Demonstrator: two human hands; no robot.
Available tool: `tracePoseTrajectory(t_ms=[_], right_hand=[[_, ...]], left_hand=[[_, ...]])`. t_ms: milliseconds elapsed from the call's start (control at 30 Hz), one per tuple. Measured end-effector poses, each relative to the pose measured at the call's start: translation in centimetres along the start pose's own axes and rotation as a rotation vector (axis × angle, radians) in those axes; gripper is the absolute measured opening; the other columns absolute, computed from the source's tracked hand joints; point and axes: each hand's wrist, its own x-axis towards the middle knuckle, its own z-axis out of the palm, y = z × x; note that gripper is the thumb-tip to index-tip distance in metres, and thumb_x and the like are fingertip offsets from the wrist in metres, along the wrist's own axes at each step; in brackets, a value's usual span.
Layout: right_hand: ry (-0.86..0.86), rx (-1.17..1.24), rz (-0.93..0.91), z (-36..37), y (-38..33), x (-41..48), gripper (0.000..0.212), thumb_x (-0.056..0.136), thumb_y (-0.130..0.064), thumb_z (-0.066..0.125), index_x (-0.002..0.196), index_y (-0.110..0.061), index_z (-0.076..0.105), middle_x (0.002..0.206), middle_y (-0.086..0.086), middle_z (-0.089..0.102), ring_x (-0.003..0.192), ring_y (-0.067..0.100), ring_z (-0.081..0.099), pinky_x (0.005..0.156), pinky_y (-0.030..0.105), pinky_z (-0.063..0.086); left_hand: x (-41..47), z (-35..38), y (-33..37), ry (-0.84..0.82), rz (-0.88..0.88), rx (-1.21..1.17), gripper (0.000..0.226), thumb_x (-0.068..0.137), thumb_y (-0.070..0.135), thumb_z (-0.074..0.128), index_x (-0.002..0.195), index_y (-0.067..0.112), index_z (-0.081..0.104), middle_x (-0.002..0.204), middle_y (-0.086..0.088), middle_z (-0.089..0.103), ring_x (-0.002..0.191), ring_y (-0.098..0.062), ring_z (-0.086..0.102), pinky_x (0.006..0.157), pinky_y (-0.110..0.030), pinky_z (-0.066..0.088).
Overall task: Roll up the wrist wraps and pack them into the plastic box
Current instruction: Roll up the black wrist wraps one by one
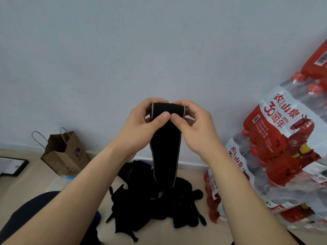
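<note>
A black wrist wrap [166,144] with pale edge stripes hangs in front of me, its top end folded over between both hands. My left hand [141,128] pinches the left side of the fold, thumb on the front. Beside it, my right hand [194,128] pinches the right side the same way. The wrap's tail drops down into a heap of black wrist wraps [155,204] on the floor. A clear plastic box [58,183] lies on the floor at the left, partly hidden behind my left forearm.
A brown paper bag [65,152] stands by the wall at the left. A black-framed flat object [12,166] lies at the far left edge. Shrink-wrapped packs of water bottles [276,156] with red labels are stacked at the right. My dark-clothed knee [31,213] is at bottom left.
</note>
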Motion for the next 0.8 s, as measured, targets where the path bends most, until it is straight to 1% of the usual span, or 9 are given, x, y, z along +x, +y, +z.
tracePoseTrajectory(t_ms=[100,167,233,333,433,533,633,733,800], right_hand=[[0.02,-0.001,-0.014,0.1,0.0,-0.3,0.032,0.09,-0.009,0.084,0.112,-0.033,0.079,0.102,-0.009,0.079,0.087,0.02,0.08,0.083,0.039,0.067],[0.027,-0.033,-0.01,0.3,0.0,-0.4,0.033,0.088,-0.009,0.085,0.113,-0.03,0.081,0.105,-0.008,0.08,0.087,0.023,0.08,0.085,0.045,0.067],[0.012,0.006,-0.011,0.2,0.1,-0.4,0.027,0.089,-0.014,0.082,0.113,-0.025,0.081,0.104,-0.006,0.08,0.088,0.021,0.079,0.082,0.039,0.065],[-0.016,0.114,0.105,0.1,-0.3,-0.2,0.028,0.096,-0.042,0.066,0.113,-0.021,0.074,0.098,-0.001,0.073,0.089,0.014,0.071,0.078,0.034,0.057],[-0.084,-0.137,0.14,0.4,0.0,-0.2,0.052,0.1,-0.071,0.044,0.104,-0.024,0.066,0.092,-0.01,0.07,0.088,0.008,0.067,0.081,0.037,0.054],[-0.092,-0.218,0.068,0.7,0.2,-0.5,0.04,0.114,-0.052,0.04,0.097,-0.025,0.064,0.085,-0.014,0.065,0.082,0.005,0.062,0.079,0.036,0.051],[-0.091,-0.28,0.057,0.7,0.2,-0.5,0.028,0.116,-0.038,0.045,0.114,-0.019,0.066,0.097,-0.009,0.069,0.091,0.01,0.065,0.086,0.04,0.054],[-0.112,-0.298,0.052,0.7,0.5,-0.5,0.023,0.115,-0.03,0.048,0.13,-0.02,0.063,0.116,-0.004,0.073,0.11,0.015,0.068,0.1,0.046,0.055],[-0.107,-0.262,0.027,0.7,0.4,-0.5,0.023,0.115,-0.023,0.049,0.134,-0.02,0.061,0.121,-0.003,0.071,0.116,0.015,0.067,0.104,0.045,0.054]], left_hand=[[0.1,0.3,0.1,-0.032,-0.066,0.064,0.033,0.105,0.046,0.067,0.118,0.018,0.076,0.104,-0.001,0.079,0.097,-0.016,0.076,0.089,-0.037,0.061],[0.2,0.3,0.1,-0.052,-0.117,0.034,0.033,0.108,0.042,0.064,0.116,0.012,0.077,0.1,-0.005,0.08,0.095,-0.02,0.076,0.09,-0.045,0.059],[0.2,0.0,0.1,-0.029,-0.114,0.005,0.024,0.106,0.03,0.068,0.119,0.011,0.075,0.105,-0.01,0.079,0.101,-0.028,0.077,0.094,-0.048,0.059],[0.1,-0.3,0.4,-0.049,-0.047,0.008,0.02,0.104,0.018,0.071,0.123,0.013,0.073,0.115,-0.013,0.078,0.112,-0.034,0.075,0.102,-0.048,0.061],[-0.1,-0.1,0.4,-0.07,0.001,0.028,0.023,0.104,0.015,0.071,0.127,0.017,0.069,0.119,-0.012,0.076,0.11,-0.031,0.075,0.097,-0.041,0.064],[-0.2,0.5,0.1,-0.071,-0.042,0.022,0.016,0.11,0.027,0.063,0.125,0.022,0.065,0.106,0.002,0.075,0.097,-0.014,0.072,0.083,-0.03,0.059],[0.2,0.8,0.0,-0.031,-0.109,0.031,0.028,0.112,0.048,0.05,0.116,0.025,0.065,0.093,0.01,0.069,0.084,-0.007,0.064,0.076,-0.028,0.053],[0.4,0.7,-0.3,-0.018,-0.115,0.079,0.026,0.111,0.048,0.054,0.108,0.026,0.067,0.083,0.015,0.072,0.079,-0.003,0.068,0.068,-0.017,0.052],[0.4,0.5,-0.2,-0.066,-0.116,0.092,0.027,0.11,0.045,0.058,0.096,0.026,0.072,0.078,0.013,0.07,0.076,-0.006,0.067,0.072,-0.022,0.052]])
